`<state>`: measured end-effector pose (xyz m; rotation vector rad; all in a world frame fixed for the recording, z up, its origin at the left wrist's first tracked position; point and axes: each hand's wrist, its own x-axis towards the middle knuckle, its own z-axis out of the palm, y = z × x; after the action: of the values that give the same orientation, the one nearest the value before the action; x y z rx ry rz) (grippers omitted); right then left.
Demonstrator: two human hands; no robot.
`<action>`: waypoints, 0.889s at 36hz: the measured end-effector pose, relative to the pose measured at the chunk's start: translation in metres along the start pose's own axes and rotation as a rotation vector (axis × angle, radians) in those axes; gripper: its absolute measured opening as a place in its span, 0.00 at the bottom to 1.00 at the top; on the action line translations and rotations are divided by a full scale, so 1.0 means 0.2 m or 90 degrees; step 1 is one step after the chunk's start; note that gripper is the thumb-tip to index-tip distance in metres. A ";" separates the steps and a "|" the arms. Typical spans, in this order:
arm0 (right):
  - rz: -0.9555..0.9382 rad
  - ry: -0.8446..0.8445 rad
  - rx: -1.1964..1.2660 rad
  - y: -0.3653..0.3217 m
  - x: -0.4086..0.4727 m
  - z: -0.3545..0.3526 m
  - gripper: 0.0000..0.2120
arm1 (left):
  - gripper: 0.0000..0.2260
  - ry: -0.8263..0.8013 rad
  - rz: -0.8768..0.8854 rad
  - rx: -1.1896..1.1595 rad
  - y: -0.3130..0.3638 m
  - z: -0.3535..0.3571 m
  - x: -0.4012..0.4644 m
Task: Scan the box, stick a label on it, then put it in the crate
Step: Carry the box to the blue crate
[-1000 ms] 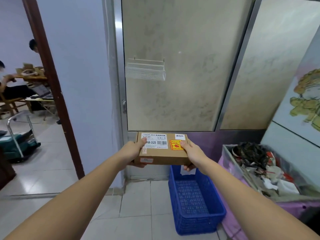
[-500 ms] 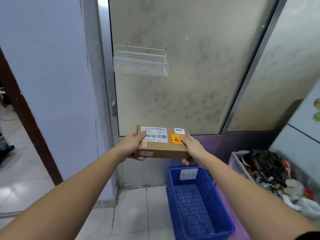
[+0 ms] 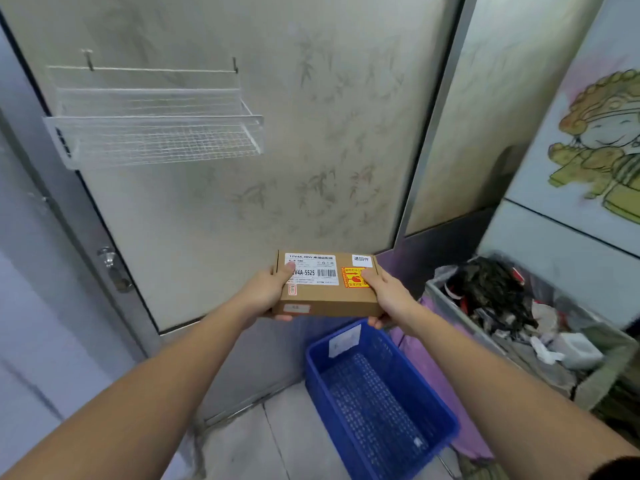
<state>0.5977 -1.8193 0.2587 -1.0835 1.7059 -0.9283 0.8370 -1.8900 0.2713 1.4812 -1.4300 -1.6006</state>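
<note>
A flat brown cardboard box (image 3: pixel 330 296) is held level in the air in front of a frosted door. My left hand (image 3: pixel 265 294) grips its left end with the thumb on the white barcode label. My right hand (image 3: pixel 388 296) grips its right end, thumb beside an orange-yellow sticker (image 3: pixel 353 277). A small white label (image 3: pixel 362 260) sits on the box's far right corner. A blue plastic crate (image 3: pixel 446 415) stands on the floor, below and slightly right of the box; nothing lies inside it.
A white wire basket (image 3: pixel 152 131) hangs on the frosted door (image 3: pixel 311 133). A grey bin (image 3: pixel 602 372) full of rubbish stands right of the crate, with a purple bag (image 3: pixel 429 368) between them. A tiled floor (image 3: pixel 249 448) lies below.
The view has swung right and closer to the door; the doorway at left is out of sight. The box stays in both hands and now hangs nearer above the crate.
</note>
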 end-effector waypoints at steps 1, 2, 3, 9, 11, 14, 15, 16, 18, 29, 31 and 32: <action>0.000 0.007 0.003 0.01 0.05 -0.02 0.17 | 0.17 -0.010 -0.001 0.003 0.01 0.02 0.08; -0.003 0.012 0.009 0.02 0.10 -0.05 0.19 | 0.17 -0.020 -0.002 0.007 0.03 0.05 0.15; -0.004 0.015 0.015 0.04 0.16 -0.07 0.21 | 0.17 -0.032 -0.002 0.011 0.04 0.07 0.23; 0.026 0.067 0.031 0.11 0.49 -0.25 0.24 | 0.17 -0.099 -0.006 0.036 0.16 0.24 0.64; 0.033 0.088 0.037 0.13 0.58 -0.32 0.22 | 0.17 -0.119 -0.009 0.045 0.20 0.31 0.76; 0.052 0.122 0.060 0.17 0.68 -0.43 0.20 | 0.16 -0.153 -0.011 0.068 0.25 0.42 0.95; 0.062 0.136 0.064 0.18 0.71 -0.46 0.19 | 0.16 -0.164 -0.012 0.074 0.27 0.47 1.01; 0.069 0.147 0.067 0.19 0.73 -0.49 0.18 | 0.16 -0.175 -0.015 0.080 0.28 0.51 1.08; 0.077 0.164 0.071 0.22 0.78 -0.55 0.18 | 0.16 -0.195 -0.017 0.090 0.29 0.59 1.20; 0.196 0.337 0.113 0.47 1.15 -0.73 0.30 | 0.17 -0.324 0.030 0.131 0.29 1.03 1.91; 0.232 0.373 0.134 0.53 1.22 -0.73 0.30 | 0.20 -0.356 0.038 0.130 0.25 1.10 2.04; 0.249 0.389 0.144 0.56 1.26 -0.73 0.29 | 0.20 -0.375 0.046 0.136 0.23 1.12 2.10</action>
<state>0.3736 -1.9976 0.1339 -0.2981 2.1302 -1.2308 0.5070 -2.2018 0.1217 1.0831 -1.9998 -1.9860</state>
